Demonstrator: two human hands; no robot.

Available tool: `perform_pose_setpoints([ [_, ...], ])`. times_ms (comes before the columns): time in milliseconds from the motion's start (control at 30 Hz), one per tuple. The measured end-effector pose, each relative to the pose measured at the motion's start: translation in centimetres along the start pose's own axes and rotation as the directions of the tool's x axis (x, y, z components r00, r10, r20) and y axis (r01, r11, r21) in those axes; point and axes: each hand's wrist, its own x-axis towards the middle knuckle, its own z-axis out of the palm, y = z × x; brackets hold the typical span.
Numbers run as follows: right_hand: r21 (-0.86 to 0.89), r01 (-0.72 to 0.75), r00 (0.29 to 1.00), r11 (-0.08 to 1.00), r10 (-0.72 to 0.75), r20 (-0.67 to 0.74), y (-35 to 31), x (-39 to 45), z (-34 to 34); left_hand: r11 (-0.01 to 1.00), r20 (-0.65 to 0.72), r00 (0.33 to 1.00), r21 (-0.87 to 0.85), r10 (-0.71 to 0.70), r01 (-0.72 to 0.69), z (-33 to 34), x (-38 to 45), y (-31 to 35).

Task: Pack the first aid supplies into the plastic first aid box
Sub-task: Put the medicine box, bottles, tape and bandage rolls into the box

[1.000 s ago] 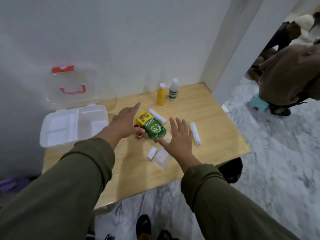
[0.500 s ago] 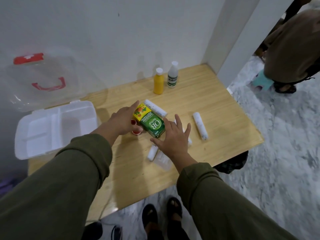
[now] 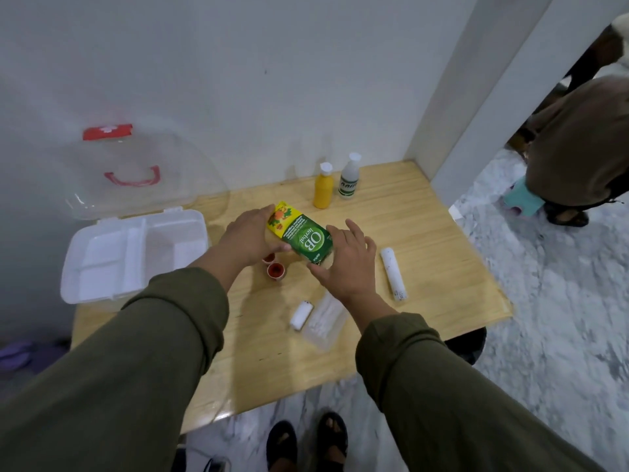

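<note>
- A wooden table (image 3: 425, 233) stands against a white wall, and the supplies lie scattered on it.
- At the back, a yellow bottle (image 3: 323, 187) and a white bottle (image 3: 349, 177) stand upright side by side, near the wall.
- A long white roll (image 3: 393, 274) lies on the right, just beside the right hand (image 3: 347, 264) and apart from it.
- Nearer the table's front edge a short white roll (image 3: 301, 314) lies next to a clear packet (image 3: 325, 321) of white sticks; the right wrist partly covers the packet.
- Two small red-capped pots (image 3: 276, 270) sit just below the left hand (image 3: 250, 238); one is half hidden by it.
- The plastic first aid box (image 3: 136, 257) stands open at the left end of the table, its white divided tray showing, its clear lid (image 3: 136, 175) with a red handle leaning up at the wall.
- The green and yellow carton (image 3: 301, 237) is between the two hands, tilted, at mid-table and to the right of the box.
- The left hand clasps the carton's yellow end, thumb underneath and fingers over the top.
- The right hand has its fingers spread apart, its thumb and fingertips touching the carton's green end; whether it grips cannot be told.
- Beyond the table's right edge, another person crouches on the marble floor.
</note>
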Motion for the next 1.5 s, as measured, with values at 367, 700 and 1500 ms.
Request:
perform_pose_setpoints([
  [367, 0.153, 0.244, 0.970, 0.958, -0.243, -0.024, -6.8, 3.5, -4.3, 0.978, -0.342, 0.921, -0.154, -0.188, 0.143, -7.5, -6.4, -1.1],
  [700, 0.150, 0.403, 0.907, 0.903, -0.416, 0.066, -13.3, 4.5, -2.7, 0.924, -0.332, 0.863, -0.174, -0.381, 0.341, -9.0, -12.3, -8.8],
  [1500, -0.103, 0.406, 0.867, 0.908, -0.346, 0.360, -17.1, 6.3, 1.2, 0.846, -0.110, 0.844, -0.176, -0.525, 0.503, -4.5, -12.9, -18.3],
])
